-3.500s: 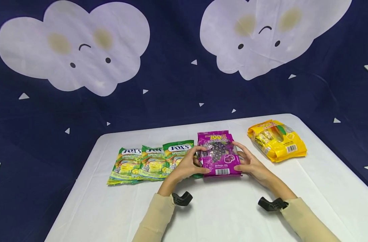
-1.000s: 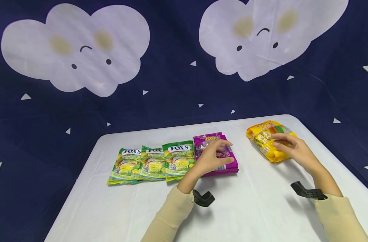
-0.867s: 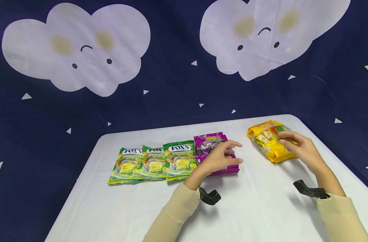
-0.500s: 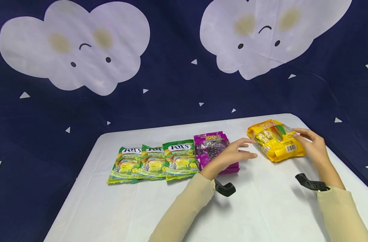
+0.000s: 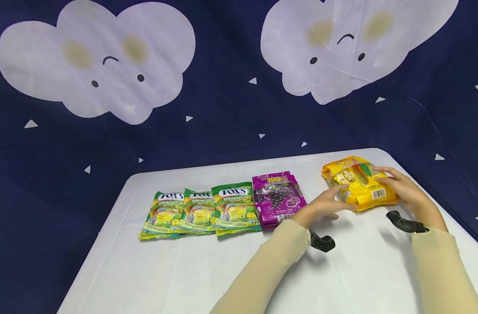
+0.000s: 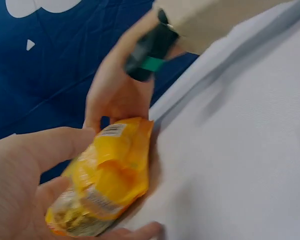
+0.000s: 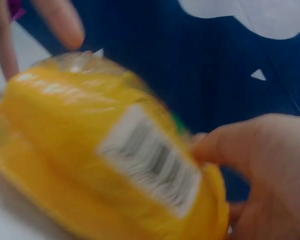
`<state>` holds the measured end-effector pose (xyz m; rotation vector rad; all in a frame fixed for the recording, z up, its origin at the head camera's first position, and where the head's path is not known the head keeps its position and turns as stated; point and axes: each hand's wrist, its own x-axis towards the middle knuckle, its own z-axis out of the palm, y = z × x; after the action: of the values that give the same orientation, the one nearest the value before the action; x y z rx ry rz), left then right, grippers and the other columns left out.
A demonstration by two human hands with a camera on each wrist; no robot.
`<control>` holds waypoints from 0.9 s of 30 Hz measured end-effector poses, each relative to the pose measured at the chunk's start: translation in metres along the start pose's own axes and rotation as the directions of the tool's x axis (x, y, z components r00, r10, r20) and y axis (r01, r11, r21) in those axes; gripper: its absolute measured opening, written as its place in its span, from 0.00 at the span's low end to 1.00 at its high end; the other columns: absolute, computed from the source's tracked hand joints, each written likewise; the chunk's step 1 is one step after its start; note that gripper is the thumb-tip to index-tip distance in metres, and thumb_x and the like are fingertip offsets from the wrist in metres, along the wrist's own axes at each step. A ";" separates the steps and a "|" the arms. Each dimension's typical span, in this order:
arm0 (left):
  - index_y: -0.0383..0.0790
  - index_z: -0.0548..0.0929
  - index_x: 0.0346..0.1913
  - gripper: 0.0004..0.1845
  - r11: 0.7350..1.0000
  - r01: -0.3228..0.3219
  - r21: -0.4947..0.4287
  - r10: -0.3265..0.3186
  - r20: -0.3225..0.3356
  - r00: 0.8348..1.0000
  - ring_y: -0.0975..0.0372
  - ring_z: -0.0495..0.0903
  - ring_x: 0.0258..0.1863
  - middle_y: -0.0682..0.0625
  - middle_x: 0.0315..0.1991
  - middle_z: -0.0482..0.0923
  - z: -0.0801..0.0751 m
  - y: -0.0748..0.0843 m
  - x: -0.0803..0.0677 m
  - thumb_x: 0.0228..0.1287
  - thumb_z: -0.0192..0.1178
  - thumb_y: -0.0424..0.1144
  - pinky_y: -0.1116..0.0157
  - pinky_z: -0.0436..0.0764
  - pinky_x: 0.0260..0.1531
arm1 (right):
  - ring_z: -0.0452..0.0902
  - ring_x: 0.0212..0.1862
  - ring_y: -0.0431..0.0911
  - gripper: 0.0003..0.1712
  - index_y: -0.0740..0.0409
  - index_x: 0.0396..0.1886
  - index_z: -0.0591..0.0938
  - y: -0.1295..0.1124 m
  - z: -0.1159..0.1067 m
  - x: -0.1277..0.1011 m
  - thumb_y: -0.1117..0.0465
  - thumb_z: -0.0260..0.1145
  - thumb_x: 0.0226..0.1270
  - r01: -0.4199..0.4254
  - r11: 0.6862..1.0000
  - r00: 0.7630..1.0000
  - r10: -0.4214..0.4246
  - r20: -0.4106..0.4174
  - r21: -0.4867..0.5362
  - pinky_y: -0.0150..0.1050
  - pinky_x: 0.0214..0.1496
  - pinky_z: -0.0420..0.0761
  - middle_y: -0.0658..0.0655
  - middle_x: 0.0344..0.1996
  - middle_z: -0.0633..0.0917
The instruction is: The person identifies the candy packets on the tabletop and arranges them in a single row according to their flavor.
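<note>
A yellow candy bag point(image 5: 360, 183) lies at the table's far right. My left hand point(image 5: 337, 198) grips its left end, with the thumb on top and the fingers beneath in the left wrist view, where the yellow bag point(image 6: 110, 175) fills the lower left. My right hand point(image 5: 388, 183) grips the bag's right end. In the right wrist view my thumb point(image 7: 250, 145) lies beside the barcode on the yellow bag point(image 7: 90, 150). A purple candy bag point(image 5: 276, 198) lies flat to the left of my left hand, untouched.
Three green Fox's bags point(image 5: 199, 209) lie overlapping in a row left of the purple bag. All rest on a white table point(image 5: 184, 270), whose right edge runs close behind the yellow bag. A dark blue cloud-print backdrop point(image 5: 223, 109) hangs behind.
My left hand has left the purple bag and moved right to the yellow bag's left end. My right hand has settled round the bag's right end.
</note>
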<state>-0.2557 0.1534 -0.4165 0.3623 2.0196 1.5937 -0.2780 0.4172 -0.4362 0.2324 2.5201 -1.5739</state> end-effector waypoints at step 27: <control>0.53 0.81 0.38 0.14 0.999 -0.021 -0.035 0.003 -0.442 0.897 0.65 0.69 0.38 0.55 0.39 0.68 0.020 -0.013 0.003 0.50 0.73 0.36 0.71 0.76 0.37 | 0.76 0.47 0.48 0.17 0.34 0.48 0.80 0.002 -0.005 -0.022 0.64 0.54 0.74 -0.208 0.884 0.929 0.044 0.368 0.419 0.47 0.51 0.79 0.54 0.54 0.66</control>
<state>-0.2456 0.1683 -0.4328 -0.0111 2.3116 1.8487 -0.2569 0.4211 -0.4310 0.1517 1.8111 -1.9302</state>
